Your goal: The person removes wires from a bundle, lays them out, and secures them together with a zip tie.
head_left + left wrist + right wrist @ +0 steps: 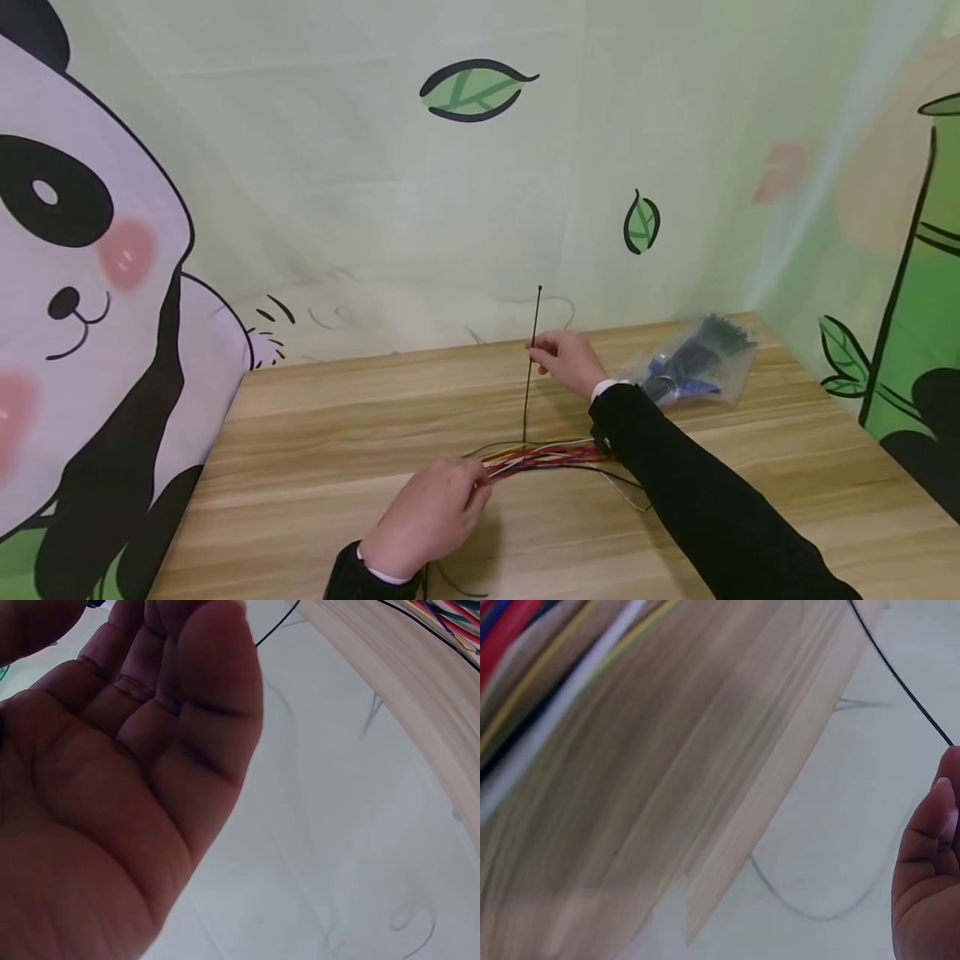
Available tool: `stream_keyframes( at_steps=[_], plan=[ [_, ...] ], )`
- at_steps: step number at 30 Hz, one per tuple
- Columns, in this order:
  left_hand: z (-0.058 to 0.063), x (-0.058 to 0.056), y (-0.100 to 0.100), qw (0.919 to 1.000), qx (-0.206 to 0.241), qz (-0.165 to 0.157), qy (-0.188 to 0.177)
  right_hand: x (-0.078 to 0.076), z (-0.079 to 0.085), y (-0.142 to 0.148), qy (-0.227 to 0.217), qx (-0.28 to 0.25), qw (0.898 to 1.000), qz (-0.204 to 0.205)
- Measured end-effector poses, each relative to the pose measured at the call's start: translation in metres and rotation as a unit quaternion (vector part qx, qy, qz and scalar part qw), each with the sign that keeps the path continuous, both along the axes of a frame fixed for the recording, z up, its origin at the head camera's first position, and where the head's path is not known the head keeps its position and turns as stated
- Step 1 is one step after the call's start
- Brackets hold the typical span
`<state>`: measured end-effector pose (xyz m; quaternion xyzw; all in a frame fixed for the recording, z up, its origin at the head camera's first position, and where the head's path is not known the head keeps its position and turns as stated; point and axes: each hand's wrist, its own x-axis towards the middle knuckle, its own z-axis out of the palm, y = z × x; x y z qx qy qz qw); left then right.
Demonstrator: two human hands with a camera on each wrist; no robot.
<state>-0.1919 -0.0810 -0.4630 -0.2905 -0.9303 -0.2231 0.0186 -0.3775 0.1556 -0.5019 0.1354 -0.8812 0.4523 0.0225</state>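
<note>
My right hand pinches a black wire near its upper part. The wire rises almost upright from a bundle of coloured wires, with its tip above the fingers. In the right wrist view, the wire runs down to the thumb and fingertips. At the bundle's left end is my left hand, fingers curled and thumb drawn in. Dark wires show below it, seeming to pass through its grip; the palm hides most of them. In the left wrist view the curled fingers cover what they hold.
The wooden table ends at a pale printed cloth wall. A clear plastic bag with black and blue contents lies at the back right, beside the right sleeve. One pale wire strays from the bundle.
</note>
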Motion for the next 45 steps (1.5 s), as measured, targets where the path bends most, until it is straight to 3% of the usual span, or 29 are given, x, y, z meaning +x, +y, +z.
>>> stream_keyframes(
  at_steps=[5,13,21,28,33,37,41,45],
  plan=[
    [-0.002,0.003,-0.001,1.0000,-0.009,-0.001,0.002,0.006,-0.003,-0.009,-0.023,-0.002,1.000,0.022],
    [0.001,0.001,0.004,0.9999,-0.010,-0.010,-0.002,0.007,-0.003,-0.021,-0.013,0.006,0.998,0.060],
    [0.003,0.002,0.007,0.9996,-0.018,-0.011,-0.016,0.009,-0.016,-0.030,-0.020,0.069,0.991,0.115],
    [0.003,0.000,0.001,0.9999,0.002,-0.003,-0.010,0.013,-0.032,-0.033,-0.007,0.160,0.973,0.168],
    [0.003,-0.001,-0.002,0.9996,0.011,0.002,-0.025,0.024,-0.030,-0.035,-0.001,0.207,0.956,0.209],
    [0.002,-0.002,-0.003,0.9994,0.010,0.002,-0.033,0.028,-0.032,-0.036,-0.005,0.220,0.954,0.203],
    [0.002,-0.002,-0.003,0.9996,0.006,0.001,-0.028,0.027,-0.036,-0.036,-0.001,0.245,0.956,0.164],
    [0.004,-0.001,-0.003,0.9998,0.008,-0.001,-0.019,0.044,-0.022,-0.035,0.042,0.284,0.951,0.118]
  ],
)
